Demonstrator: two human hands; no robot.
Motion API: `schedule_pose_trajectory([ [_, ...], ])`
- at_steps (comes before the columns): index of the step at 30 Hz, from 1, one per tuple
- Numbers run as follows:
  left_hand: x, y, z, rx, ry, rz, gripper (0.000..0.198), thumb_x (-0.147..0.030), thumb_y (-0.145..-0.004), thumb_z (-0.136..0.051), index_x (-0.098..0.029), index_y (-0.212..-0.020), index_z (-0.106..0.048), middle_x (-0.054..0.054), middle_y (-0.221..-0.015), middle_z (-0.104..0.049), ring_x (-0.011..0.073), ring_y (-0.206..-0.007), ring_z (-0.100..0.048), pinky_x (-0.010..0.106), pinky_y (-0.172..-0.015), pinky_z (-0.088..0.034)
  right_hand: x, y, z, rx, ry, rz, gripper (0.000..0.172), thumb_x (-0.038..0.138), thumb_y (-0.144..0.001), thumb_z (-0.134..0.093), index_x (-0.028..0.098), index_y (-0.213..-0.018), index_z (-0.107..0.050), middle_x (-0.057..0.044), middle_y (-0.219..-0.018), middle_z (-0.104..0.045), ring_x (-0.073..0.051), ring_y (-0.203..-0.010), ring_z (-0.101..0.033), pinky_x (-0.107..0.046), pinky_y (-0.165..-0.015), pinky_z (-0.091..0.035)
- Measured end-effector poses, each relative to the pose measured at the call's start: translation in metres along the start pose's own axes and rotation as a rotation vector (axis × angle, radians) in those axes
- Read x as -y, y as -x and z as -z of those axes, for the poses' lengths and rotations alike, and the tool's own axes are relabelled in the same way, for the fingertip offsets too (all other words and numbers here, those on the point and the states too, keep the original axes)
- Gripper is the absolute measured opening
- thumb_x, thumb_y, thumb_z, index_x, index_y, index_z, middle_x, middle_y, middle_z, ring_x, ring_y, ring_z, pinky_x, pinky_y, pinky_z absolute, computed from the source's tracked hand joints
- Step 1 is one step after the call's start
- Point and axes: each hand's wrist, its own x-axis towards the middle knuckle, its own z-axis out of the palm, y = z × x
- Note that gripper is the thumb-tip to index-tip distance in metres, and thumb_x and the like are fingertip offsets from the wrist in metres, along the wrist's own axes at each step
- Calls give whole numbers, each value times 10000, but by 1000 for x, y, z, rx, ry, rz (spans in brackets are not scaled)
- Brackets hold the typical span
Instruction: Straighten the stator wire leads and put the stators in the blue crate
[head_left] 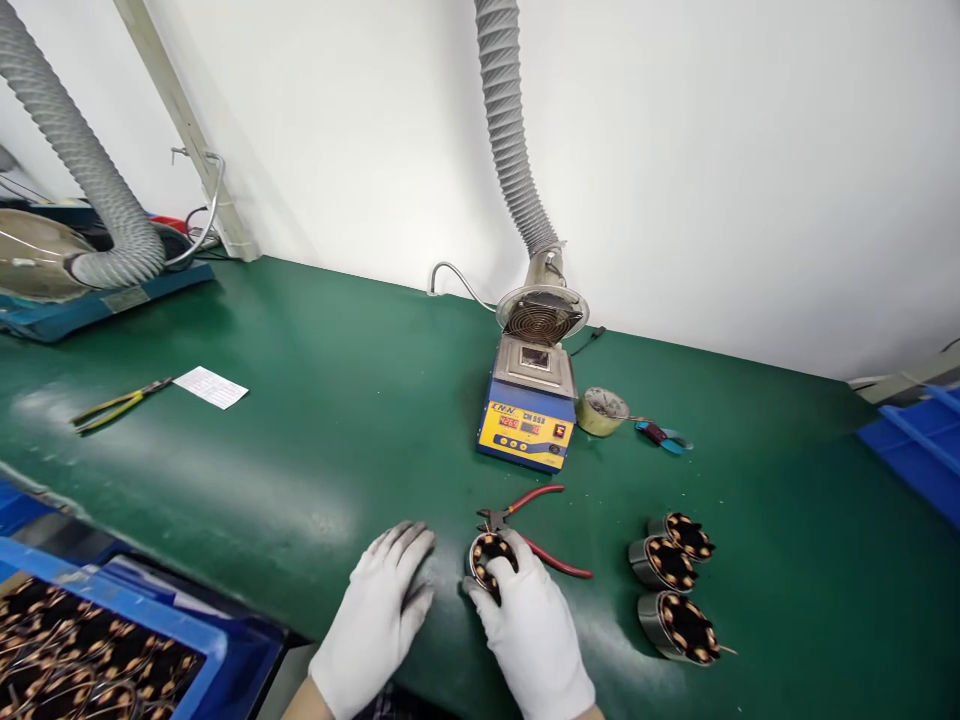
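Both my hands wear white gloves at the near edge of the green table [315, 440]. My right hand [529, 630] is closed round a small motor stator [489, 556] with copper windings, held against the table. My left hand [379, 610] lies flat on the mat just left of it, fingers stretched out, holding nothing. Red-handled cutters [536, 530] lie right behind the stator. Three more stators [671, 585] stand in a cluster to the right.
A blue and yellow solder pot [529, 405] sits mid-table under a grey extraction hose [510, 130]. Beside it are a small tin [602, 410] and blue tweezers [664, 436]. Yellow pliers [120, 403] and a paper slip [210, 387] lie left. A blue bin [97, 650] of stators is near left.
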Motion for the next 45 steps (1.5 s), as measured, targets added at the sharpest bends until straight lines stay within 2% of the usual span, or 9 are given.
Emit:
schedule_pose_trajectory([
  [7,-26,2,9,108,98,59,485,-265,-763,-559,-280,-1241,-477,79,-1324,-491,249,-1116,-529,410,-917,-472,2,-3,-21,-5,-991,-290,470,533,-718,-573,191,-1036,-520,-91,-943,-633,-211,-832,-609,-336,-752,-493],
  [13,-43,-21,9,149,39,228,293,-150,-741,-543,-232,-1014,-613,102,-1272,-522,275,-1000,-556,459,-868,-448,3,-28,-21,107,-1156,-308,332,452,-611,-688,161,-737,-586,-36,-714,-617,-163,-647,-545,-298,-629,-454],
  [17,-36,-24,10,172,492,283,84,-228,-724,-601,-203,-796,-637,71,-1059,-601,230,-962,-538,368,-856,-422,6,-29,-18,-5,-1065,-131,144,301,-652,-645,173,-630,-582,-8,-634,-589,-143,-609,-524,-277,-605,-440],
  [23,-33,-13,23,238,1323,440,676,-764,-482,-606,-127,-708,-616,20,-632,-552,129,-580,-491,239,-550,-407,6,-26,18,-324,-1182,230,38,255,-748,-593,228,-734,-616,21,-634,-593,-115,-537,-522,-243,-517,-438],
  [26,-22,-7,32,66,1067,497,550,-678,-529,-656,-147,-671,-635,60,-780,-615,186,-730,-563,279,-676,-454,-1,-17,26,-387,-1051,162,67,269,-785,-568,239,-754,-620,10,-656,-610,-136,-568,-554,-274,-556,-473],
  [29,-7,-4,34,-12,596,453,248,-451,-705,-616,-210,-737,-665,63,-956,-620,219,-903,-566,342,-822,-446,-3,1,10,-52,-568,274,176,280,-759,-608,239,-915,-677,-80,-944,-681,-244,-893,-611,-405,-837,-468],
  [33,3,-5,27,25,122,287,161,-297,-768,-561,-270,-894,-658,58,-1068,-604,227,-918,-567,388,-814,-464,-14,26,-22,345,-292,486,797,438,-577,-766,220,-1290,-485,-136,-1328,-453,-376,-1222,-404,-528,-1045,-277],
  [41,-5,-7,29,158,19,173,210,-227,-774,-548,-253,-975,-604,78,-1195,-557,251,-1021,-542,442,-862,-467,-74,67,5,-131,-67,69,777,495,-655,-696,230,-1335,-429,-107,-1443,-273,-424,-1310,-212,-640,-1053,-128],
  [45,-17,-12,32,205,161,176,139,-205,-764,-563,-247,-873,-637,79,-1334,-465,307,-1243,-381,538,-967,-374,-39,54,5,111,-633,-97,604,503,-784,-559,289,-1330,-416,-65,-1430,-331,-307,-1330,-242,-553,-1080,-186],
])
